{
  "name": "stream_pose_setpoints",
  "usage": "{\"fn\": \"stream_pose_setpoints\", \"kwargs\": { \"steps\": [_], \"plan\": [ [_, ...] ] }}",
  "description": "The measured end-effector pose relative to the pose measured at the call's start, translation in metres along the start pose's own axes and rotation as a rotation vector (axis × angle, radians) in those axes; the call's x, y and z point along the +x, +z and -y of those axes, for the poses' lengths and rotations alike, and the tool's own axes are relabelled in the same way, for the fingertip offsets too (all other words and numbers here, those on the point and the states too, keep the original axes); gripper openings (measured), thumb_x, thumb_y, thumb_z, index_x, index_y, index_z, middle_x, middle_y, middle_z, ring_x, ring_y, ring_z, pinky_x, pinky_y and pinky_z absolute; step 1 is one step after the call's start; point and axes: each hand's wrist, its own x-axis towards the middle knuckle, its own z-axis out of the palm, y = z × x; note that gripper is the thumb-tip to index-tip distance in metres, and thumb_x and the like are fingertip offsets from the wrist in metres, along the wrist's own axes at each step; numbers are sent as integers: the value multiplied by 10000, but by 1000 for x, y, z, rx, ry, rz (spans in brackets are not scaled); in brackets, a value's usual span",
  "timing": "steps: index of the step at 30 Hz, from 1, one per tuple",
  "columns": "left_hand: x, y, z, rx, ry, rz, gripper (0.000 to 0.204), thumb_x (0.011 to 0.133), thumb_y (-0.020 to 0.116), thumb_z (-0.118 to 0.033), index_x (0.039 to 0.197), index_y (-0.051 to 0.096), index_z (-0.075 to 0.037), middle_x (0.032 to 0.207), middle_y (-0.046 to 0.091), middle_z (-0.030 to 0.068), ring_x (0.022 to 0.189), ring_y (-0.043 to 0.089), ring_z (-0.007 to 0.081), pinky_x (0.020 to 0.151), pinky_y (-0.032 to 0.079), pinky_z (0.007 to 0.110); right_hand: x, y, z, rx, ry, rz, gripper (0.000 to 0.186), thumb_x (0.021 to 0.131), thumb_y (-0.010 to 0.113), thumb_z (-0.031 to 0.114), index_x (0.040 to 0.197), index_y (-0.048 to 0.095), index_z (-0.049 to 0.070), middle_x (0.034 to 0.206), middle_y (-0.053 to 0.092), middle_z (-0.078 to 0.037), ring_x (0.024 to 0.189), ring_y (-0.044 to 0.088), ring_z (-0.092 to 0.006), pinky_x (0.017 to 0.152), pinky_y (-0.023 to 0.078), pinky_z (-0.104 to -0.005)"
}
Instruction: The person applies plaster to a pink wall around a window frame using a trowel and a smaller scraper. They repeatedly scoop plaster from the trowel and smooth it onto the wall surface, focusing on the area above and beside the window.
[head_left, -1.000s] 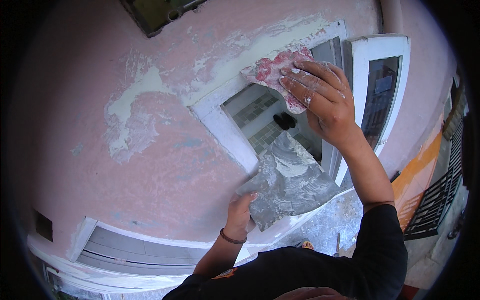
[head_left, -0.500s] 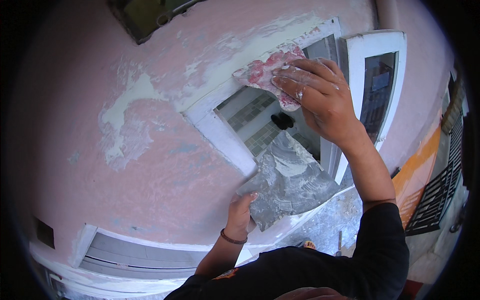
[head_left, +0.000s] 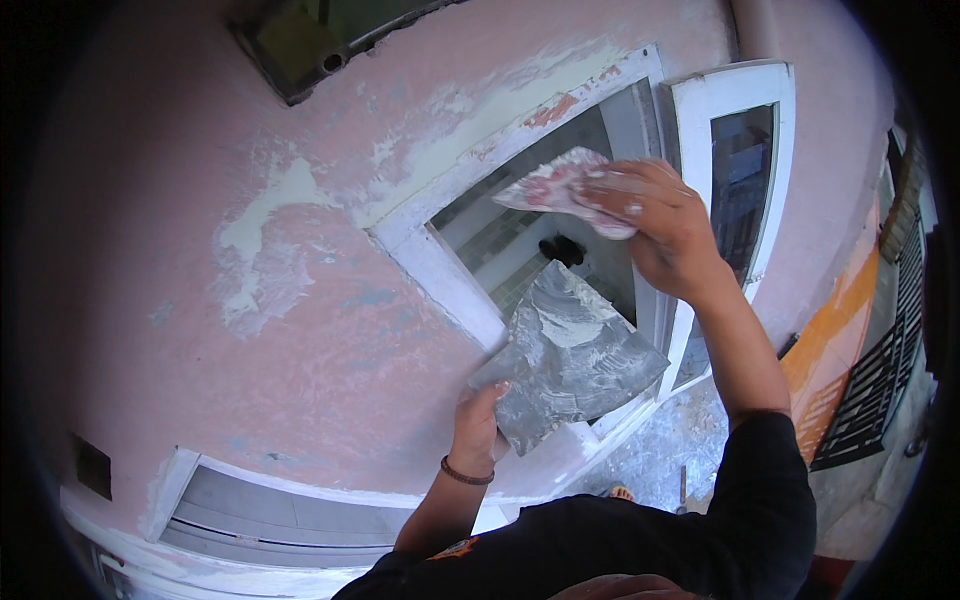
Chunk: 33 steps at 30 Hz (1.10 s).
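Observation:
My left hand (head_left: 476,428) grips the lower left corner of a thin grey board (head_left: 585,375), thumb on top. Pale, wet-looking putty (head_left: 560,320) is smeared over the board, thickest toward its upper tip. My right hand (head_left: 668,228), blurred and dabbed with white, is closed on a flat red-and-white piece (head_left: 555,185) coated in putty; its exact kind is unclear. That piece is held in front of the window opening, above the board and apart from it. White smears mark the frame (head_left: 410,245) of the window.
Pale patches (head_left: 265,225) cover parts of the pink wall (head_left: 340,340). An opened white casement (head_left: 690,110) stands at the right. Below left is another framed opening (head_left: 290,510). A black railing (head_left: 880,370) lies at far right, and another opening (head_left: 300,45) at the top.
My right hand has drawn the red-and-white piece off the upper window frame, down and slightly right. A reddish patch on the frame now shows. The board has shifted slightly left.

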Motion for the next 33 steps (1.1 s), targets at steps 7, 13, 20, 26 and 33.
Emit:
{"fn": "stream_pose_setpoints", "kwargs": {
  "steps": [7, 13, 20, 26, 33],
  "plan": [
    [2, -14, 5, -59, -197, -102, 361, 877, 550, -180, 1161, 625, 31, 994, 691, 137, 834, 708, 270, 744, 598, 381, -97, 10, 10, 1193, 896, -574, 348, 886, 729, 61, 1193, 621, -63, 1207, 655, -154, 1161, 596, -235, 1039, 436, -389],
    [2, -16, 8, -113, -220, -35, 407, 894, 534, -235, 1183, 607, 43, 983, 703, 159, 816, 719, 283, 688, 611, 389, -129, 21, 32, 1096, 765, -533, 303, 876, 742, 65, 1149, 668, -43, 1175, 670, -175, 1169, 600, -308, 1033, 458, -409],
    [-2, -21, 6, -200, -235, 85, 435, 907, 514, -233, 1222, 589, 58, 989, 707, 167, 826, 721, 283, 733, 612, 387, -138, 19, 54, 858, 492, -321, 208, 901, 694, 84, 1094, 723, 13, 1160, 708, -148, 1185, 605, -362, 1033, 472, -447],
    [-4, -27, 12, -225, -222, 90, 434, 883, 558, -185, 1250, 586, 43, 1104, 670, 153, 980, 670, 281, 857, 551, 401, -176, -1, 60, 623, 703, -272, 145, 918, 633, 36, 1017, 733, -2, 1130, 719, -128, 1123, 638, -312, 986, 496, -417],
    [-11, -6, 14, -17, 299, 200, 395, 925, 572, -30, 1311, 558, 50, 1220, 635, 106, 1078, 619, 194, 958, 485, 339, -180, -56, 100, 650, 1153, -786, 339, 962, 623, 115, 1265, 533, -7, 1076, 663, -95, 910, 671, -174, 757, 559, -303]
  ]
}}
